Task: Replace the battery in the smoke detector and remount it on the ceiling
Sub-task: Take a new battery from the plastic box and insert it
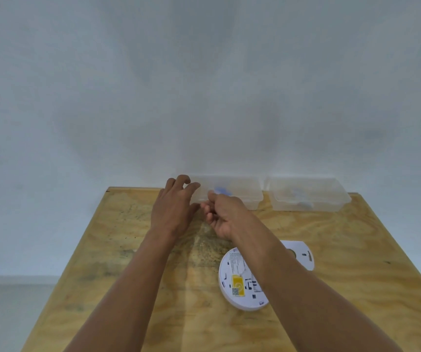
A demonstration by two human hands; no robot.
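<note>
Head view: we see left hand point(176, 208) loose, empty, at clear bin point(229, 191); right hand point(223, 215) curled, contents unclear. Smoke detector point(241, 278) face-down at 5 o'clock, right arm nearer.

The plywood desk point(133, 250) carried two clear plastic boxes point(232, 191) point(308, 194) just beyond the fingers point(191, 186), with the smoke detector point(240, 280) and its round plate point(303, 255) lying nearer than them.

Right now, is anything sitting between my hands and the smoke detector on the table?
Nothing visible on the table does. Both hands, left hand and right hand, are up at the left clear box, while the smoke detector lies nearer you, face down. Your own right forearm crosses over part of it; only bare plywood table lies between.
</note>
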